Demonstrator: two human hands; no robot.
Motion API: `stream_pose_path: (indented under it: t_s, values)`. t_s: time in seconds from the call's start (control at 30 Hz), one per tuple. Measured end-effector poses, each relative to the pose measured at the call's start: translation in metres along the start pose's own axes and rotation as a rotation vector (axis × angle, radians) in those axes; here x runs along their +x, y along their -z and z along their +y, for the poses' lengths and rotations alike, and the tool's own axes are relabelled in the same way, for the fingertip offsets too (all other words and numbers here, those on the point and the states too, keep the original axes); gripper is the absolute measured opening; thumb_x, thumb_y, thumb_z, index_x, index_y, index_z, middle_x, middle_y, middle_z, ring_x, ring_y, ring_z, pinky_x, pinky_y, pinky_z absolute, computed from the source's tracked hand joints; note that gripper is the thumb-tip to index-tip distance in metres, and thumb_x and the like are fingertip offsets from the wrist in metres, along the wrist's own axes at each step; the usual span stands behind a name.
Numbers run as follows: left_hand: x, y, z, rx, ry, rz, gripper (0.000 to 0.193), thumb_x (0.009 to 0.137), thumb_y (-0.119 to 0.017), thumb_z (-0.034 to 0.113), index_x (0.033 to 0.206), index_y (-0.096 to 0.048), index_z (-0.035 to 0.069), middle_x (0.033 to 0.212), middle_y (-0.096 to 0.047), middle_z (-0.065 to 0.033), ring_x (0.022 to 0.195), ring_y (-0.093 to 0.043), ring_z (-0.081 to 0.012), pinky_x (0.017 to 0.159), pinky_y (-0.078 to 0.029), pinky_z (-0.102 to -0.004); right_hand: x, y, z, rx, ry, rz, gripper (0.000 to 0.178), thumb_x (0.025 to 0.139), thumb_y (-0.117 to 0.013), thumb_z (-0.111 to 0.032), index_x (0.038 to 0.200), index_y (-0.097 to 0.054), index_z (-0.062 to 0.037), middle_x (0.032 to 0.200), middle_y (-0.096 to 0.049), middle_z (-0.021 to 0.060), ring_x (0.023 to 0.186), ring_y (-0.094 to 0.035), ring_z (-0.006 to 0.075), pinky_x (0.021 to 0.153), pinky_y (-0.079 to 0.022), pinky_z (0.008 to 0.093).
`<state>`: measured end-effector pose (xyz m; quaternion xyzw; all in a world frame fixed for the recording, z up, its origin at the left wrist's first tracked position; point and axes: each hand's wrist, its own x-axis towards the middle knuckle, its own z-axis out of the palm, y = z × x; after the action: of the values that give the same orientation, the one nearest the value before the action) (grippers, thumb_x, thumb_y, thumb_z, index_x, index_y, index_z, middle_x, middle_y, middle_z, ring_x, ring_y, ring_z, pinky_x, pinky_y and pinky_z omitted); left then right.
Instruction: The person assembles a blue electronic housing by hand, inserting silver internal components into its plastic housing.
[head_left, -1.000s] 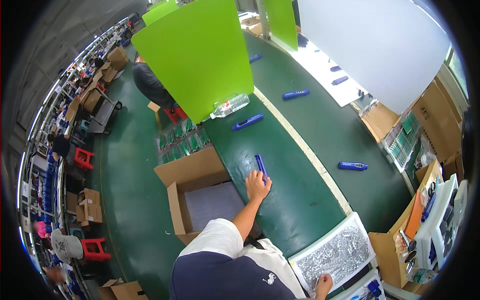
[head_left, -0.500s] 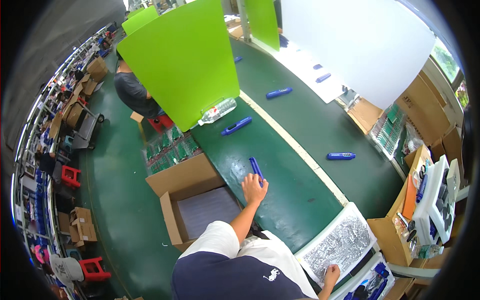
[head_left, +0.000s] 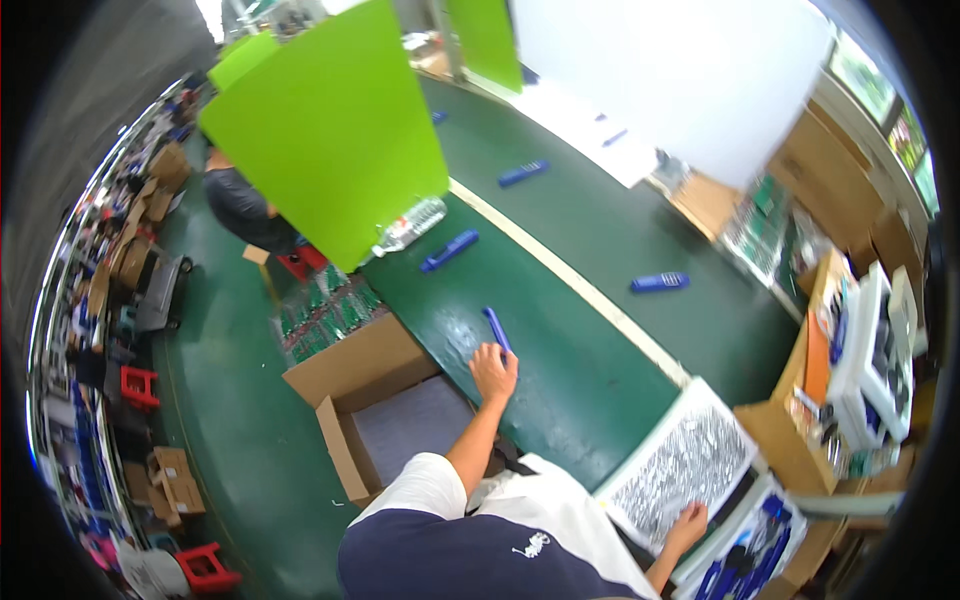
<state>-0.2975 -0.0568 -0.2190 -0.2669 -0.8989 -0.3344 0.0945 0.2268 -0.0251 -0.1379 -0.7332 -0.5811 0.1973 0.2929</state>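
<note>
Green benchtop (head_left: 560, 370), smooth and a bit shiny, runs through this busy workshop, and everything's slightly blurry, fyi. Left hand (head_left: 494, 372) has its fingers curled over the near end of a slim blue casing (head_left: 495, 326) on the bench; can't make out exactly how the thumb sits. Right hand (head_left: 688, 525) is over the small metal pieces (head_left: 680, 465), fingertips bunched close, but I can't tell if they're pinching one.

What could go wrong? I'd guess a loose left grip lets that casing skid or roll, since it looks like slick, rounded plastic. The open cardboard box (head_left: 355, 365) sits right beside the bench edge, so it might drop in there. On the right, the bits are silvery, tiny and heaped, so grabbing extras or flicking some over the white tray's rim (head_left: 652, 440) seems easy.

Further out, another blue casing (head_left: 450, 250) lies near a clear plastic bottle (head_left: 410, 226) on its side, which could roll if bumped. Beside it stands a flat, matte lime-green divider (head_left: 330, 130).
</note>
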Motion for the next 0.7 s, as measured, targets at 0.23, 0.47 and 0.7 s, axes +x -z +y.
stream_pose_path:
  t_s: [0.23,0.47,0.7]
  values:
    - [0.004,-0.009,-0.031,0.016,-0.051,-0.078,0.027,0.098,-0.053,0.035,0.086,-0.056,0.01,0.09,-0.062,-0.0099,0.096,-0.057,-0.0353,0.088,-0.039,-0.0519,-0.002,0.0,-0.045,0.113,-0.119,-0.284,0.04,0.094,-0.05,0.005,0.129,-0.067,-0.0039,0.094,-0.069,0.0092,0.066,-0.055,0.0135,0.061,-0.045,0.0312]
    - [0.013,-0.021,-0.018,0.084,-0.1,-0.058,0.035,0.098,-0.049,0.038,0.091,-0.06,0.006,0.094,-0.061,-0.0089,0.096,-0.058,-0.0335,0.082,-0.041,-0.0487,-0.003,-0.003,-0.054,-0.047,-0.139,-0.48,0.037,0.096,-0.045,-0.003,0.125,-0.068,-0.0081,0.083,-0.067,0.0236,0.075,-0.065,0.035,0.075,-0.05,0.0425]
    - [0.002,-0.025,-0.035,0.137,-0.089,-0.11,0.036,0.099,-0.049,0.038,0.09,-0.062,0.006,0.093,-0.063,-0.007,0.095,-0.058,-0.0325,0.085,-0.041,-0.047,0.002,0.02,-0.053,0.024,-0.237,-0.542,0.028,0.104,-0.045,-0.01,0.122,-0.066,-0.0083,0.067,-0.057,0.011,0.061,-0.061,0.0153,0.058,-0.049,0.0355]
